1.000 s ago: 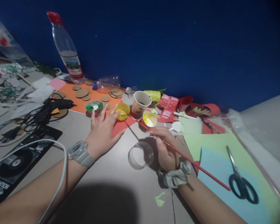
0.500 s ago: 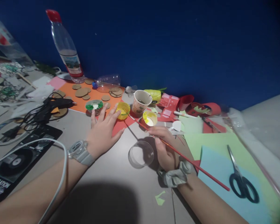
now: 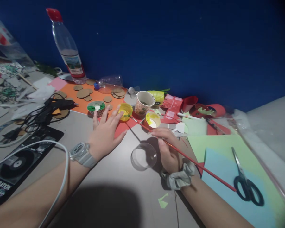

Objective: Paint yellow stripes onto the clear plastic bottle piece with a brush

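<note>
My right hand (image 3: 167, 147) is closed around a long red paintbrush (image 3: 194, 162). The brush's tip reaches into a small yellow-painted cup (image 3: 126, 111). Fingers spread, my left hand (image 3: 106, 134) rests with its fingertips at the near left side of that cup; whether they press on it I cannot tell. Left of it stands a short cup with green paint inside (image 3: 96, 108). A paper cup of dark liquid (image 3: 144, 104) and a small cup with yellow paint on its inner wall (image 3: 153, 120) stand to the right. Between my hands sits a clear plastic cup (image 3: 144, 156).
Black-handled scissors (image 3: 243, 177) lie on blue paper at the right. A glue gun (image 3: 59, 103) with its cord, and a black box (image 3: 19, 167), lie at the left. A tall red-capped bottle (image 3: 70, 53) stands behind cardboard discs (image 3: 83, 93). A white cable (image 3: 66, 164) crosses my left forearm.
The paintbrush tip has shifted slightly left and down inside the yellow cup, and its handle end has moved a little to the right. My left hand has stayed in place.
</note>
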Available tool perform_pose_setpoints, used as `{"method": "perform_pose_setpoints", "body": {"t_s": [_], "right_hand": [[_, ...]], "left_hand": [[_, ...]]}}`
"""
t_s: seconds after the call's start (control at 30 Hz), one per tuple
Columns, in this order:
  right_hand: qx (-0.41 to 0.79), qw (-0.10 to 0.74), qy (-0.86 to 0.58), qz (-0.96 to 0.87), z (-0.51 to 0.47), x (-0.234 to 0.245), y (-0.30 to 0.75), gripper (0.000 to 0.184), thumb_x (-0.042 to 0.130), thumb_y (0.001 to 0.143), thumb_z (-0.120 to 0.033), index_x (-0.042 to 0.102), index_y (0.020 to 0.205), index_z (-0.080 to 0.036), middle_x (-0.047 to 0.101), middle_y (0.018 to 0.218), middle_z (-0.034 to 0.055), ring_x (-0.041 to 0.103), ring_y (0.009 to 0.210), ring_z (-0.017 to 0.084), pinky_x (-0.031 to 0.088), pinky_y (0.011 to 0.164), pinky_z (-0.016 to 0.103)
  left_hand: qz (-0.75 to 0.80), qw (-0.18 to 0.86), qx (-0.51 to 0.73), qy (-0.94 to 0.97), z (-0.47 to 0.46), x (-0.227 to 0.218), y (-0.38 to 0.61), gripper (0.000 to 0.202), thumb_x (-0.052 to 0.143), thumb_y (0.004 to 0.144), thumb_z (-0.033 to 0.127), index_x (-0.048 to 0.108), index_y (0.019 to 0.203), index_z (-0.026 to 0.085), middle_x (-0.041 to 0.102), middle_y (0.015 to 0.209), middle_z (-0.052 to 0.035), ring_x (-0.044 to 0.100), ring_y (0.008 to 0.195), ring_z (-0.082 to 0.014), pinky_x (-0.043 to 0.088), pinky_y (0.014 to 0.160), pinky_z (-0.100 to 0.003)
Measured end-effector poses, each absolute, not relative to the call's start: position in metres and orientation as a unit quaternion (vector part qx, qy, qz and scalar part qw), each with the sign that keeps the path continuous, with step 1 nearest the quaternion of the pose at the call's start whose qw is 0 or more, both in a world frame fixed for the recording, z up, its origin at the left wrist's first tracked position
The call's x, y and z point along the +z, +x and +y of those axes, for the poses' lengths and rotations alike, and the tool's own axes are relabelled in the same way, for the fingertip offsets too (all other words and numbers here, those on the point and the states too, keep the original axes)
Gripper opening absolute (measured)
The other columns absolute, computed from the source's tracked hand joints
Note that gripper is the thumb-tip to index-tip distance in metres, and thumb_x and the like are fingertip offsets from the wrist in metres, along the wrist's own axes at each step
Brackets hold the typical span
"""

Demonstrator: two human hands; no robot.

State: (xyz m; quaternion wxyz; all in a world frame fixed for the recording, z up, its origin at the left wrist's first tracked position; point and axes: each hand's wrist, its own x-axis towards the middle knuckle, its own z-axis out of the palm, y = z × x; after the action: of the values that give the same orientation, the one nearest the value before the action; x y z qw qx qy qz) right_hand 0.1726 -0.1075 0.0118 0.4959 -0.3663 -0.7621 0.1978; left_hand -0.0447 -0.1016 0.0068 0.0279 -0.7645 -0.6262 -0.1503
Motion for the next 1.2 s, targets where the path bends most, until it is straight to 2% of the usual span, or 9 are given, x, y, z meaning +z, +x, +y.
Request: {"method": "perform_pose_setpoints", "body": {"t_s": [0.2, 0.43, 0.57, 0.73, 0.9, 1.07, 1.2], "right_hand": [[0.211, 0.490, -0.351, -0.769, -0.1073, 0.0103, 0.1728, 0.022, 0.044, 0.085, -0.014, 0.061, 0.094, -0.022, 0.066, 0.092, 0.0059, 0.061, 0.092, 0.021, 0.049, 0.080, 0.042], [0.204, 0.511, -0.366, -0.750, -0.1063, 0.0057, 0.1732, 0.023, 0.044, 0.086, -0.013, 0.062, 0.096, -0.022, 0.064, 0.093, 0.0056, 0.059, 0.093, 0.020, 0.048, 0.082, 0.039], [0.222, 0.495, -0.337, -0.770, -0.1059, 0.0045, 0.1729, 0.024, 0.044, 0.086, -0.012, 0.061, 0.099, -0.022, 0.065, 0.096, 0.0052, 0.059, 0.095, 0.020, 0.047, 0.083, 0.039], [0.188, 0.509, -0.377, -0.750, -0.1055, 0.0048, 0.1734, 0.023, 0.043, 0.087, -0.013, 0.062, 0.096, -0.022, 0.065, 0.093, 0.0052, 0.060, 0.093, 0.020, 0.048, 0.082, 0.039], [0.209, 0.484, -0.338, -0.780, -0.1057, 0.0051, 0.1731, 0.024, 0.044, 0.085, -0.012, 0.061, 0.099, -0.023, 0.066, 0.096, 0.0053, 0.060, 0.094, 0.020, 0.049, 0.083, 0.040], [0.183, 0.508, -0.373, -0.755, -0.1061, 0.0048, 0.1728, 0.024, 0.043, 0.086, -0.012, 0.062, 0.097, -0.023, 0.065, 0.094, 0.0053, 0.060, 0.094, 0.021, 0.049, 0.082, 0.040], [0.198, 0.480, -0.347, -0.781, -0.1062, 0.0055, 0.1721, 0.024, 0.044, 0.085, -0.012, 0.061, 0.098, -0.023, 0.066, 0.096, 0.0053, 0.060, 0.094, 0.021, 0.048, 0.084, 0.042]], "left_hand": [[-0.625, 0.022, -0.154, -0.765, -0.1016, 0.0065, -0.0444, 0.059, 0.042, 0.088, 0.046, 0.036, 0.140, 0.021, 0.028, 0.153, -0.0035, 0.011, 0.143, -0.0321, 0.003, 0.112, -0.061], [-0.626, 0.020, -0.158, -0.763, -0.1024, 0.0068, -0.0446, 0.058, 0.042, 0.088, 0.045, 0.035, 0.140, 0.022, 0.030, 0.152, -0.0032, 0.011, 0.143, -0.0309, 0.001, 0.112, -0.060], [-0.622, 0.017, -0.159, -0.767, -0.1024, 0.0071, -0.0448, 0.059, 0.042, 0.088, 0.045, 0.034, 0.141, 0.021, 0.027, 0.153, -0.0023, 0.011, 0.143, -0.0313, 0.001, 0.112, -0.060], [-0.623, 0.014, -0.158, -0.766, -0.1019, 0.0061, -0.0452, 0.059, 0.042, 0.088, 0.046, 0.034, 0.141, 0.021, 0.027, 0.153, -0.0021, 0.010, 0.143, -0.0316, 0.001, 0.112, -0.061], [-0.622, 0.014, -0.157, -0.767, -0.1022, 0.0068, -0.0453, 0.059, 0.041, 0.088, 0.046, 0.033, 0.141, 0.021, 0.026, 0.154, -0.0028, 0.010, 0.143, -0.0319, 0.001, 0.112, -0.061], [-0.623, 0.016, -0.159, -0.766, -0.1021, 0.0066, -0.0451, 0.059, 0.042, 0.088, 0.046, 0.034, 0.141, 0.021, 0.027, 0.153, -0.0030, 0.010, 0.143, -0.0321, 0.001, 0.112, -0.060], [-0.622, 0.021, -0.159, -0.767, -0.1021, 0.0057, -0.0453, 0.060, 0.042, 0.088, 0.046, 0.034, 0.141, 0.021, 0.026, 0.153, -0.0029, 0.011, 0.143, -0.0314, 0.000, 0.112, -0.059]]}}
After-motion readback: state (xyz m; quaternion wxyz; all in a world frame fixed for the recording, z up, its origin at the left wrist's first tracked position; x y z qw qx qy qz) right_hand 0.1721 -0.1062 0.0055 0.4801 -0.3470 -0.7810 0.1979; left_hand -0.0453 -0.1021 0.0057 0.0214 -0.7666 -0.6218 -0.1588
